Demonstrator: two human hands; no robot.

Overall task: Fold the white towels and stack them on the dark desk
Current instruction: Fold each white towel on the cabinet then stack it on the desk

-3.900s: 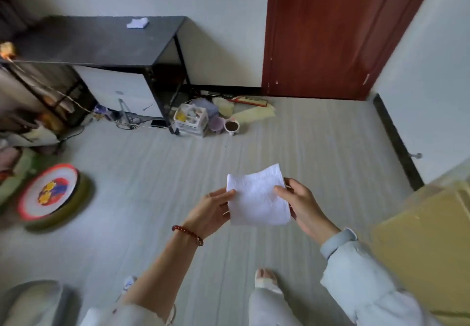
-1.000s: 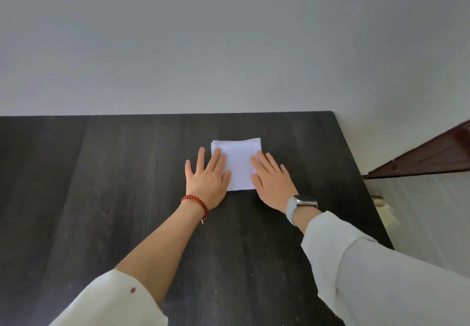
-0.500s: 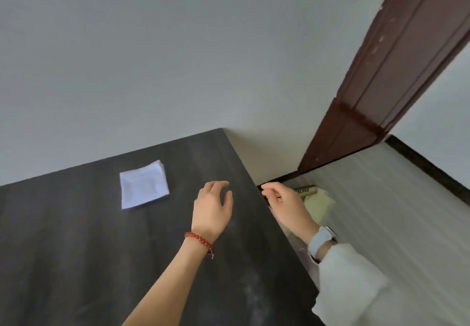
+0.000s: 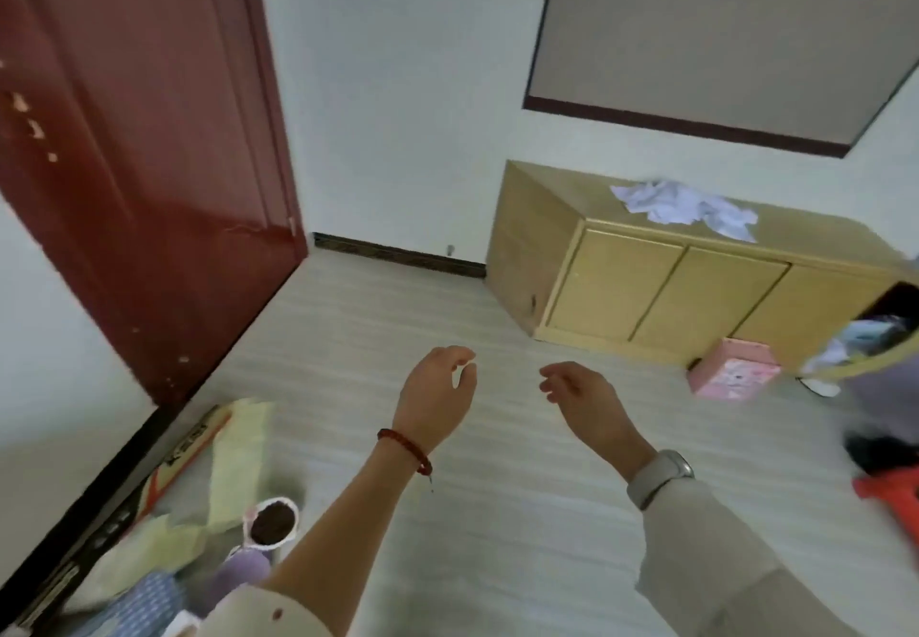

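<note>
**Both hands free, unfolded towels heaped on the far cabinet**

Nearest, a cup of dark contents [image 4: 272, 521] is seen on the floor at lower left, beside yellow paper [image 4: 238, 457]. Above the pale floor, the left hand [image 4: 437, 395], red bead bracelet [image 4: 405, 448] at the wrist, is held out with fingers loosely curled, nothing gripped. The right hand [image 4: 582, 395], watch [image 4: 659, 477] on the wrist, is likewise relaxed and empty. Further off, a pink box [image 4: 733, 374] is set against the yellow cabinet [image 4: 616, 283]. On its top the crumpled white towels [image 4: 684, 209] are piled. The red door [image 4: 134, 149] is seen at left.
</note>
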